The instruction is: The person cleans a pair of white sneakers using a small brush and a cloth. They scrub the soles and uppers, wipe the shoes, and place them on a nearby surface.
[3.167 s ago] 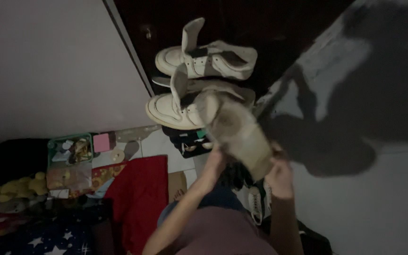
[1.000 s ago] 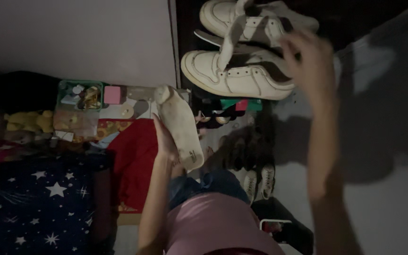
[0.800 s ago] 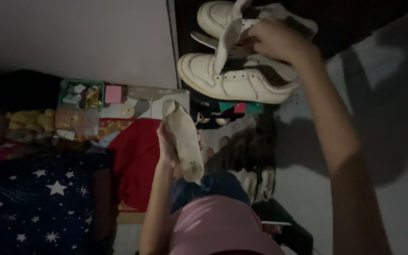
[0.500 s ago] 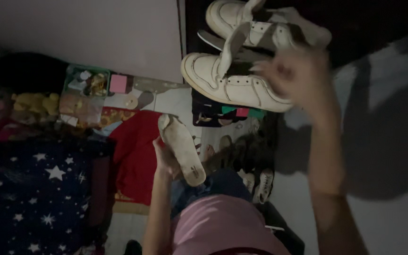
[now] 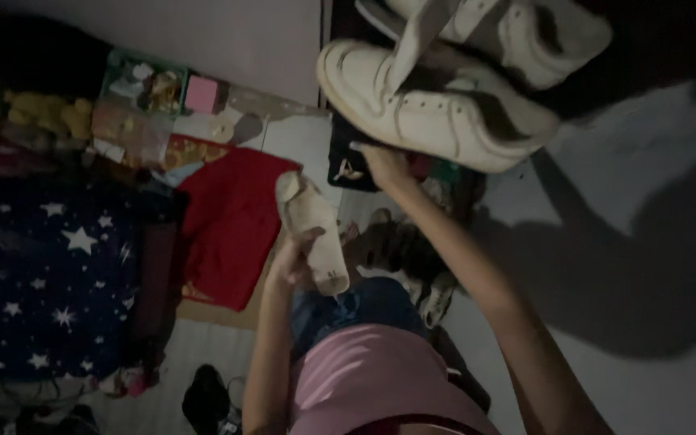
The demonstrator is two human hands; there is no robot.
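Worn insole [image 5: 312, 232], pale and flat, held upright-tilted in the middle of the view, above the person's lap. The left hand [image 5: 296, 259] is clenched around its lower half, thumb across the face, toe end pointing up and away. By its look the insole is light, thin and bendable; it would flop if taken by one tip, so a hold across the waist or heel, as here, seems soundest. Its surface looks matte rather than slippery.

The right hand [image 5: 386, 165] reaches far and up, under the sole of the nearer white sneaker [image 5: 428, 105]; whether its fingers are closed on anything cannot be told, as the shoe hides them. A second white sneaker [image 5: 525, 36] sits just beyond the first, both with tongues pulled out and no laces visible.

Below the sneakers, a dark box or stack [image 5: 348, 161] and further shoes [image 5: 437, 294] on the floor. To the left, a red cloth [image 5: 231, 221], a star-patterned blue blanket [image 5: 42, 274], and a small green tray of oddments [image 5: 142, 80] against the wall.
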